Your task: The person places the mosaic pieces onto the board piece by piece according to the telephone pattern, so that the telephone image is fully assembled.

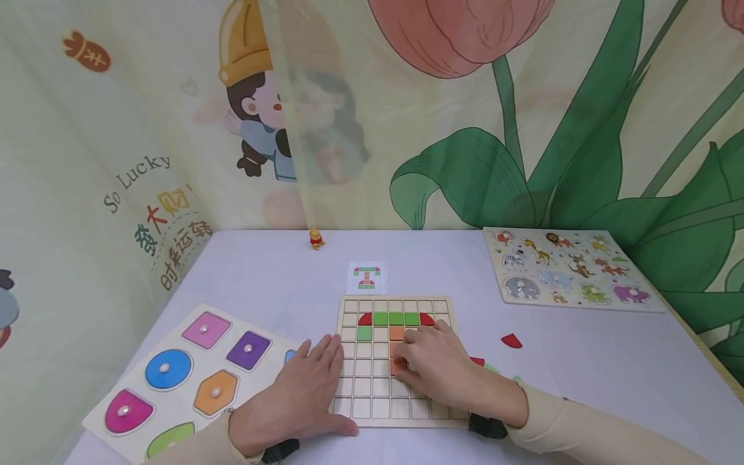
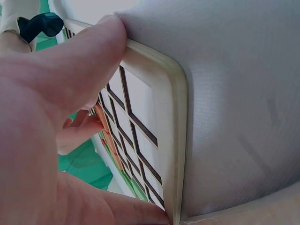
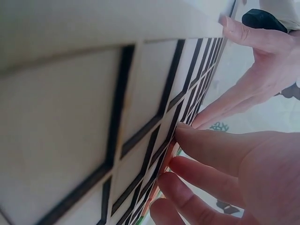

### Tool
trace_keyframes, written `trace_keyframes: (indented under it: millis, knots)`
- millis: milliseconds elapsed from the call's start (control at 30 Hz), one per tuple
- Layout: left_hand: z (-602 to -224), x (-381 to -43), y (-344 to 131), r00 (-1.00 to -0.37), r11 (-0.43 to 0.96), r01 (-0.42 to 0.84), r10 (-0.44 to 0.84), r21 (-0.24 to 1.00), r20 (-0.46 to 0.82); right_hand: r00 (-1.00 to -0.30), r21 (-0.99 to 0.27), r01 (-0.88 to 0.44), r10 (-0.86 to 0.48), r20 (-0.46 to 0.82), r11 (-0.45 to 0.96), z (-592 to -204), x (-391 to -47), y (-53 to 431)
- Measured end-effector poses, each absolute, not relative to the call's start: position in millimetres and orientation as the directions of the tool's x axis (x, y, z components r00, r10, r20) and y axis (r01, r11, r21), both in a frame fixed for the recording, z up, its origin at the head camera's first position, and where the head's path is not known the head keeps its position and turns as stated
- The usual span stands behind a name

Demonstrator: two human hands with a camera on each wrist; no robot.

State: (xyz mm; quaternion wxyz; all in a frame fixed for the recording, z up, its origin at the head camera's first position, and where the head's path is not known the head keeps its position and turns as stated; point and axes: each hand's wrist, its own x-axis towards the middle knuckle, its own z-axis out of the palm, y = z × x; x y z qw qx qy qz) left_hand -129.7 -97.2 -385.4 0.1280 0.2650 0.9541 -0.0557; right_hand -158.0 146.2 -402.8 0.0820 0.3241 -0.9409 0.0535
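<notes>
A wooden grid board [image 1: 363, 387] lies flat in front of me. Near its far edge sits a row of green squares [image 1: 396, 318] with a red quarter-round tile [image 1: 365, 319] at each end. One green square [image 1: 364, 333] is below the row's left part, and orange squares [image 1: 396, 333] run down a middle column. My left hand [image 1: 308, 394] steadies the board's near left corner, fingers extended along its side and thumb on the front edge. With curled fingers, my right hand [image 1: 433, 355] pinches an orange square tile [image 1: 394, 367] at that column's lower end, partly hidden by the fingers.
A pattern card [image 1: 367, 289] lies beyond the board. Loose red [image 1: 511, 341] and green pieces are to the right, some partly behind my right wrist. A shape puzzle [image 1: 186, 361] lies left, an animal puzzle [image 1: 558, 268] back right, a small bear figurine [image 1: 316, 239] at the back.
</notes>
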Motion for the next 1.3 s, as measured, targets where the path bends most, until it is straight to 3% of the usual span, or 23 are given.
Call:
trace_keyframes:
  millis: [467, 800, 1067, 1300]
  knots:
    - [-387, -130, -98, -0.827, 0.85, 0.525, 0.495, -0.048, -0.267, -0.821, -0.109, -0.559, -0.53, 0.212, 0.822, -392, -165, 168]
    - [-388, -130, -97, -0.829, 0.853, 0.52, 0.489, -0.051, -0.273, -0.905, -0.135, -0.382, -0.339, 0.258, 0.914, -383, -174, 230]
    - [-387, -131, -96, -0.828, 0.861, 0.506, 0.471, -0.044, -0.304, -0.973, -0.158, -0.205, -0.184, 0.139, 0.966, -385, -170, 281]
    - [-387, -131, -97, -0.828, 0.86, 0.509, 0.477, -0.037, -0.295, -0.99, -0.171, -0.137, -0.127, 0.067, 0.976, -394, -165, 305]
